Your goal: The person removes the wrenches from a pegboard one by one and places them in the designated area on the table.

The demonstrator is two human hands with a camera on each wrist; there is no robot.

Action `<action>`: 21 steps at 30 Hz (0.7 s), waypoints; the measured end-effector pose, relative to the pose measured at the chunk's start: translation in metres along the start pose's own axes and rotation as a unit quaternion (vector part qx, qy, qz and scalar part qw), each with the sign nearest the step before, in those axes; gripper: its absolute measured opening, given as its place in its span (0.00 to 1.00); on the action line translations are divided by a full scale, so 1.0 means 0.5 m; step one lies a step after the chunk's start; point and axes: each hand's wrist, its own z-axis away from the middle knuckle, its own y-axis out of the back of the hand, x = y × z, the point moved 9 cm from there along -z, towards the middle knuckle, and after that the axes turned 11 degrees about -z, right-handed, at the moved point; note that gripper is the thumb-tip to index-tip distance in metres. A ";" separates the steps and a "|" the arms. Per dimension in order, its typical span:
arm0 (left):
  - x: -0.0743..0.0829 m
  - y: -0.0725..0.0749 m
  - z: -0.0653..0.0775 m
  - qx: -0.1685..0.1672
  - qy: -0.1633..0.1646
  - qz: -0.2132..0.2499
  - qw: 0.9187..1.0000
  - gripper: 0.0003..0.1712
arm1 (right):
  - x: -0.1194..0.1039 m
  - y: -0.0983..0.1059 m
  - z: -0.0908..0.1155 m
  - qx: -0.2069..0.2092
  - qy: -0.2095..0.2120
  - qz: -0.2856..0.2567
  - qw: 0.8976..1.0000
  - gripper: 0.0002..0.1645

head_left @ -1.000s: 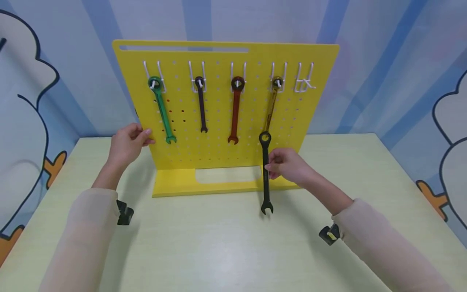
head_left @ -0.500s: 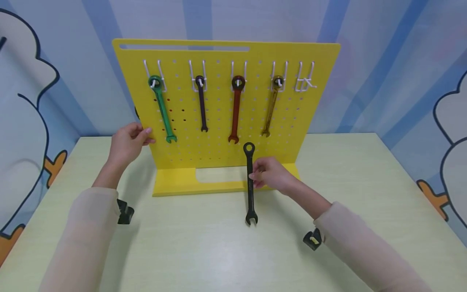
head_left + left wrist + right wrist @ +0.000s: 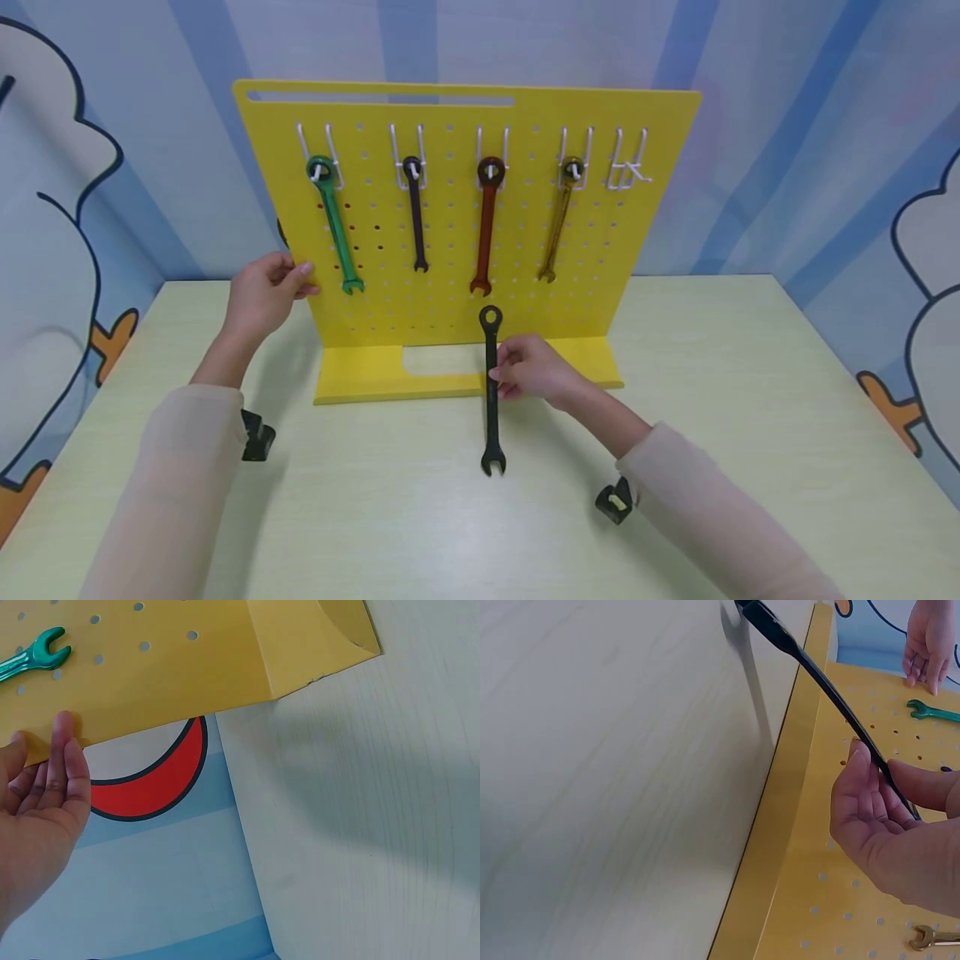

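Note:
My right hand pinches a black combination wrench by the middle of its shaft. Ring end up and jaw end down, the wrench hangs before the base of a yellow pegboard. In the right wrist view, the thumb and fingers close on its thin dark shaft. My left hand grips the pegboard's left edge, low on that side; the left wrist view has this hand at the board's rim. On white hooks hang a green wrench, a dark purple wrench, a red wrench and a gold wrench.
At the board's upper right, a white hook carries no wrench. The pegboard's foot rests on a pale wooden table. A blue patterned backdrop stands behind and on both sides.
My right hand has carried the black wrench left and down, away from the gold wrench it partly covered. The left hand stays at the board's edge.

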 end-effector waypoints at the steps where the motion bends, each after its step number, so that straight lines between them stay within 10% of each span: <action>1: 0.000 0.000 0.000 0.002 0.001 -0.001 1.000 0.22 | 0.000 -0.005 -0.001 -0.001 -0.001 -0.001 1.000 0.03; 21: -0.005 -0.003 -0.004 0.002 0.001 0.000 1.000 0.23 | 0.032 -0.114 -0.026 -0.042 -0.042 -0.059 0.997 0.06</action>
